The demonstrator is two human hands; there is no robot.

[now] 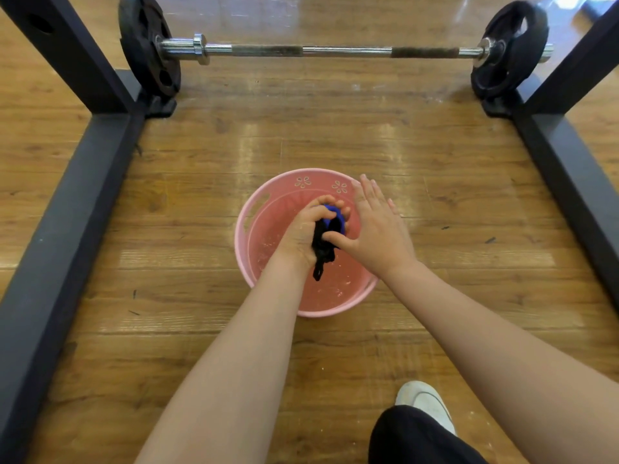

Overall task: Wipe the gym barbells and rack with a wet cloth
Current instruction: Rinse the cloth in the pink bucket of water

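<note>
**Wringing the cloth over the basin, rack untouched**

Your left hand [303, 229] grips the cloth [326, 239] with its fingers [330, 200] curled tight round the wad. Your right hand [375, 229] lies flat beside it, fingers straight and close together, thumb pressed against the bundle. Both sit above the pink basin [254, 209], on the floor in the near middle of the frame.

Judgement: the cloth is being squeezed out. Keep it over the water, bring your right hand round it and twist the two ends against each other. Aim for damp, not dripping, since drips would mark the wooden floor [201, 155].

Materials: the cloth is a dark, limp knit with a blue patch, a twisted tail hanging towards the water. The basin is thin round plastic with slotted handles and flower cut-outs, shallow water inside.

The barbell [311, 51] lies far across the scene: chromed steel, partly threaded, with two rough dark grip bands, and black plates [147, 48] at both ends. The rack [67, 182] is matt black square tube, running along left and right.
</note>
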